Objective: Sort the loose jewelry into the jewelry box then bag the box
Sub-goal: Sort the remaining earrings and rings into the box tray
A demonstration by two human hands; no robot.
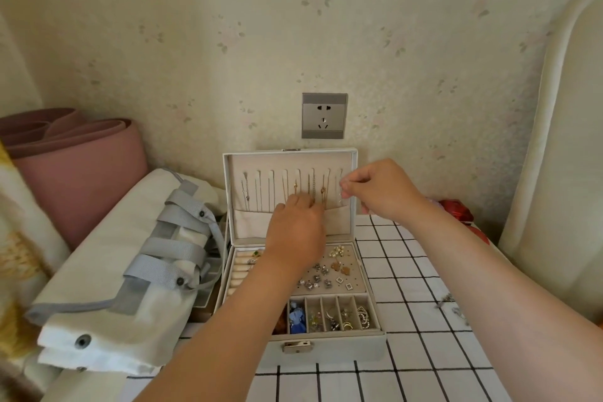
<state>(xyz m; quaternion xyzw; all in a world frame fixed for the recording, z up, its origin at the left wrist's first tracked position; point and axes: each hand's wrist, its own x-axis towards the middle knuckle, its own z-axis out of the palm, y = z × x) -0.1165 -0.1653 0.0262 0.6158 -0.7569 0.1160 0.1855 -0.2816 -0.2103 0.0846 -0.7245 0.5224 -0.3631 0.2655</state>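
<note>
At a white, black-gridded surface (pixel 408 271) under floral wallpaper (pixel 228 42), the right hand (pixel 381 189) pinches a thin silver chain (pixel 340 197); grip of the left hand (pixel 297 232) unclear.

Floral wallpaper (pixel 293 26), grey socket (pixel 324 115)

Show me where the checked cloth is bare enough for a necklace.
Bare: the checked cloth right of the jewelry box, up to the loose jewelry at the right edge, and the strip before the box's latch. Crowded: the white bag crowds the box's left side; a red item sits in the back right corner.
</note>
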